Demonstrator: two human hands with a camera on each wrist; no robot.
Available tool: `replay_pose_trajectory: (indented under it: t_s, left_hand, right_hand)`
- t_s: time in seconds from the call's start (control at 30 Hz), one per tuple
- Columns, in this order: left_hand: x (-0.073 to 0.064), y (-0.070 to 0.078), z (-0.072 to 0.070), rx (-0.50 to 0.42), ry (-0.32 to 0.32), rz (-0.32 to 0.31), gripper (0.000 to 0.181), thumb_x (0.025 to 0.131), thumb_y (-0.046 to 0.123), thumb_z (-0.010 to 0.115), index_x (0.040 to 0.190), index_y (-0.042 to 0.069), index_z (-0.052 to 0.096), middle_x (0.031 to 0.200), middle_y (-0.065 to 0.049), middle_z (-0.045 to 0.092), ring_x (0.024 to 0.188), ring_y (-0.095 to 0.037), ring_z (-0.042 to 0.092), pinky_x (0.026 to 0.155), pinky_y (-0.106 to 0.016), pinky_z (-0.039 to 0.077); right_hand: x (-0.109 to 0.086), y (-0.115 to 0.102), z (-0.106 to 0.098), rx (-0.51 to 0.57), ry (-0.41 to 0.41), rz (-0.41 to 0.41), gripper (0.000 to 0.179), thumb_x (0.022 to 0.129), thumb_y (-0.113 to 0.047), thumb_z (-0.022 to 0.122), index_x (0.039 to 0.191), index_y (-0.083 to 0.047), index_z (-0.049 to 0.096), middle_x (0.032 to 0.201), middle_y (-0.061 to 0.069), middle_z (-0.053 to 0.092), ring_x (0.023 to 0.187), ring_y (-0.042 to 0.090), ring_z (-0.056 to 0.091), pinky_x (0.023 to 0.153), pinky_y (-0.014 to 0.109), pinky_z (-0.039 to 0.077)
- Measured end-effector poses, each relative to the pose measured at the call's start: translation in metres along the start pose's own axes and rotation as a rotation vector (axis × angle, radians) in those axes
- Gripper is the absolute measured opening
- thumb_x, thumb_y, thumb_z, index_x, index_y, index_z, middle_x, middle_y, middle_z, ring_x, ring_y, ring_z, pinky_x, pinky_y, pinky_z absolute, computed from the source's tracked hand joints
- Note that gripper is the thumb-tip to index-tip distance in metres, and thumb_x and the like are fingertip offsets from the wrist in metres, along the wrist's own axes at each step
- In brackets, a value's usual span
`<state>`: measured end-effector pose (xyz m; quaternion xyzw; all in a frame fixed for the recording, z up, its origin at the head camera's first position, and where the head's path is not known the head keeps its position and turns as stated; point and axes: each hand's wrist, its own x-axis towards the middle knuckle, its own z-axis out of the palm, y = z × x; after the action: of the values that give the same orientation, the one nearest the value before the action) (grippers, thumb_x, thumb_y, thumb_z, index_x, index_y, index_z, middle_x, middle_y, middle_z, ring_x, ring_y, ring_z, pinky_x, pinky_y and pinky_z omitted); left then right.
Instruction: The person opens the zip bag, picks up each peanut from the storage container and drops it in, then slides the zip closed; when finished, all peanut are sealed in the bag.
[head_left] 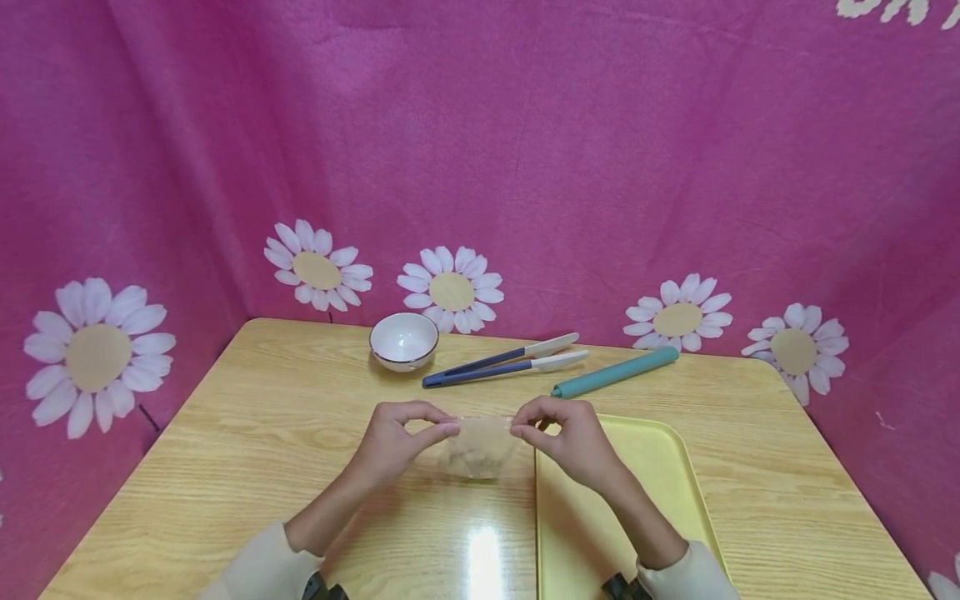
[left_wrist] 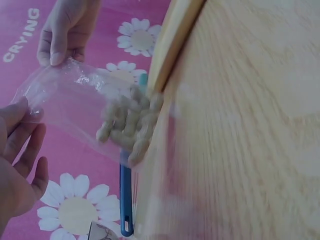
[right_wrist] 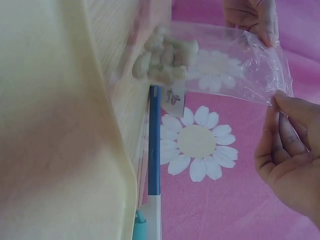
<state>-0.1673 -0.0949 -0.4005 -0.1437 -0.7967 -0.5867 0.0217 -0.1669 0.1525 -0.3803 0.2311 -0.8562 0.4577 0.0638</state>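
Between both hands hangs a clear plastic bag (head_left: 480, 446) with several unshelled peanuts (left_wrist: 131, 120) gathered in its bottom. My left hand (head_left: 395, 439) pinches one top corner of the bag between thumb and fingers. With thumb and forefinger, my right hand (head_left: 570, 437) pinches the other top corner. In the right wrist view the peanuts (right_wrist: 164, 57) bunch at the end of the bag away from the fingers. The bag hangs over the table just left of a yellow tray (head_left: 660, 467), and the right forearm passes above that tray.
Toward the back of the wooden table (head_left: 225, 433) stands a white bowl (head_left: 405, 340) with a dark rim. Beside it lie blue and white tongs (head_left: 510, 362) and a teal rolled-up or rod-shaped thing (head_left: 617, 372). A pink flowered curtain (head_left: 525, 167) hangs behind and at the sides.
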Motion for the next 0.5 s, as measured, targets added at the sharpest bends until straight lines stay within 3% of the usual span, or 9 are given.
replay_pose_trajectory:
  t_s: [0.13,0.23,0.4,0.5]
  left_hand:
    - [0.000,-0.001,-0.001,-0.078,0.011,-0.016,0.016,0.080,0.026,0.075,0.088,0.012,0.077,0.091,-0.003,0.075,0.086,-0.008,0.067,0.078,-0.024,0.053]
    - [0.001,-0.008,0.001,-0.138,0.019,-0.062,0.019,0.081,0.023,0.074,0.092,0.007,0.077,0.092,-0.009,0.074,0.084,-0.006,0.066,0.075,-0.022,0.053]
    - [0.002,-0.014,0.005,-0.207,0.052,-0.110,0.020,0.081,0.020,0.074,0.093,0.003,0.075,0.092,-0.013,0.073,0.079,-0.007,0.064,0.072,-0.021,0.052]
    - [0.003,-0.016,0.007,-0.228,0.070,-0.123,0.019,0.082,0.018,0.073,0.094,0.003,0.074,0.091,-0.011,0.073,0.078,-0.008,0.063,0.071,-0.021,0.052]
  right_hand:
    - [0.002,-0.001,0.001,0.070,0.010,0.026,0.014,0.082,-0.014,0.072,0.096,-0.009,0.070,0.080,0.003,0.071,0.071,0.004,0.059,0.065,0.023,0.051]
    - [0.003,0.001,0.004,0.135,0.001,0.077,0.020,0.082,-0.012,0.072,0.101,-0.004,0.070,0.083,0.009,0.072,0.072,0.003,0.060,0.066,0.023,0.052]
    - [0.003,0.004,0.010,0.239,-0.012,0.196,0.016,0.083,-0.013,0.071,0.093,0.000,0.072,0.090,0.016,0.070,0.072,0.004,0.059,0.065,0.021,0.049]
    - [0.002,0.006,0.014,0.269,0.018,0.264,0.017,0.083,-0.014,0.071,0.092,0.000,0.072,0.090,0.013,0.069,0.073,0.005,0.057,0.065,0.021,0.048]
